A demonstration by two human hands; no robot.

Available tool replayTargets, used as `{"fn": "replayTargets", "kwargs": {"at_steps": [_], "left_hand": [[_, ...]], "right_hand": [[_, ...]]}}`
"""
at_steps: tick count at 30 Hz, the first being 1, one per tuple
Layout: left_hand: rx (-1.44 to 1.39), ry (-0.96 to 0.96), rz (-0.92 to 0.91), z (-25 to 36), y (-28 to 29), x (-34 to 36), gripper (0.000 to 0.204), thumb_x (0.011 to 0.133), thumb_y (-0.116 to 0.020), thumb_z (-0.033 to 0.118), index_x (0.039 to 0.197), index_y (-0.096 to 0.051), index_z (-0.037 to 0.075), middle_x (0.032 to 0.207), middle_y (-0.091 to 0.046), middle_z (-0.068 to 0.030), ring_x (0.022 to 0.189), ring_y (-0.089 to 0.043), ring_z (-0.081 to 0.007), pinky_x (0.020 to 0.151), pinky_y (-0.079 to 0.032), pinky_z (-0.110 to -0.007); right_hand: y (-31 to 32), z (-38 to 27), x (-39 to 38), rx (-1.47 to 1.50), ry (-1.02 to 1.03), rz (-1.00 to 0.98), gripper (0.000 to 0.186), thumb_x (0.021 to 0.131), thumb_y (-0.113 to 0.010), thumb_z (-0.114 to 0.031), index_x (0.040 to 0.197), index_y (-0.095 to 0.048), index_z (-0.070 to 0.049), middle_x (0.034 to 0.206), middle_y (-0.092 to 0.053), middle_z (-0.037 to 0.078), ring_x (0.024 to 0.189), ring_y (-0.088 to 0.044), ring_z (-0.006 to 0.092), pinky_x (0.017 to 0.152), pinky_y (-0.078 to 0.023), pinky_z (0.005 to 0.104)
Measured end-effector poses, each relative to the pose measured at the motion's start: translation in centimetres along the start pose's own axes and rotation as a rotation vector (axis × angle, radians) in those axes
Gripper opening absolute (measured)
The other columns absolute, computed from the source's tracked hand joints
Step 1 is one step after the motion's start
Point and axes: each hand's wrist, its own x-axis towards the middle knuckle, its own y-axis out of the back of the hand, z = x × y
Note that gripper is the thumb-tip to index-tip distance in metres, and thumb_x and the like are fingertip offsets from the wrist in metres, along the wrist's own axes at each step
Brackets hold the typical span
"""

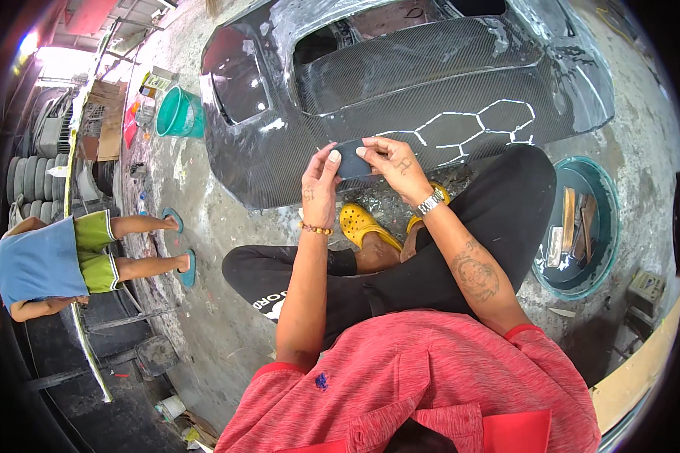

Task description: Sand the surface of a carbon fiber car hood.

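Observation:
Between my two hands is a small, flat, dark grey rectangle of sandpaper (355,161), held up before the near edge of a black carbon-fibre car hood (423,94). My left hand (321,175) pinches its left end, thumb on the top face. At the other end my right hand (400,167) grips it with thumb and fingers. White hexagon outlines (451,115) run across the hood's right part. The fingers under the sandpaper are partly hidden.
A teal basin (614,219) with wooden blocks (569,226) stands at my right. A green bucket (180,113) sits left of the hood. At far left a person (45,257) bends over near stacked tyres (32,177). Yellow clogs (361,224) are on my feet.

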Motion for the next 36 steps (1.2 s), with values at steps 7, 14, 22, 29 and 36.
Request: {"fn": "replayTargets", "kwargs": {"at_steps": [7, 14, 22, 29, 36], "left_hand": [[0.1, -0.027, -0.056, -0.1, 1.3, 0.4, 0.016, 0.097, -0.076, 0.016, 0.108, -0.071, 0.005, 0.088, -0.067, 0.0067, 0.075, -0.054, -0.001, 0.065, -0.038, -0.02], [-0.028, -0.046, -0.059, 0.3, 1.3, -0.3, 0.012, 0.097, -0.074, 0.015, 0.105, -0.071, 0.005, 0.09, -0.067, 0.0063, 0.076, -0.056, -0.0014, 0.067, -0.04, -0.019], [0.054, -0.074, -0.122, 0.6, 1.7, -0.6, 0.018, 0.098, -0.073, 0.014, 0.11, -0.072, 0.001, 0.095, -0.071, 0.0029, 0.084, -0.062, -0.0045, 0.077, -0.048, -0.02], [0.175, -0.067, -0.127, 0.1, 2.1, -0.6, 0.011, 0.096, -0.073, 0.011, 0.101, -0.074, 0.001, 0.09, -0.072, 0.0025, 0.079, -0.062, -0.0036, 0.075, -0.048, -0.02], [0.139, -0.077, -0.086, -0.3, 2.2, -0.7, 0.01, 0.095, -0.075, 0.01, 0.101, -0.074, 0.002, 0.092, -0.072, 0.002, 0.08, -0.062, -0.0039, 0.075, -0.048, -0.021]], "right_hand": [[-0.1, 0.7, 0.4, -0.104, -0.01, -0.019, 0.033, 0.094, -0.078, -0.02, 0.116, -0.07, 0.003, 0.102, -0.072, 0.004, 0.087, -0.069, 0.0101, 0.076, -0.059, 0.0266], [-0.2, 0.7, 0.2, -0.08, -0.002, -0.088, 0.033, 0.093, -0.079, -0.018, 0.117, -0.069, 0.002, 0.097, -0.072, 0.004, 0.085, -0.069, 0.0105, 0.078, -0.06, 0.0264], [-0.3, 0.3, 0.1, -0.021, -0.017, -0.12, 0.036, 0.091, -0.081, -0.02, 0.114, -0.07, 0.005, 0.096, -0.073, 0.007, 0.088, -0.069, 0.0111, 0.076, -0.06, 0.0272], [-0.2, 0.9, 0.5, -0.023, 0.035, -0.084, 0.03, 0.093, -0.079, -0.02, 0.114, -0.072, 0.0, 0.097, -0.074, 0.005, 0.089, -0.07, 0.0108, 0.077, -0.059, 0.0267], [-0.5, 0.5, 0.1, -0.06, 0.019, -0.125, 0.026, 0.095, -0.077, -0.018, 0.111, -0.072, 0.002, 0.098, -0.075, 0.004, 0.086, -0.068, 0.0092, 0.077, -0.059, 0.0259]]}}
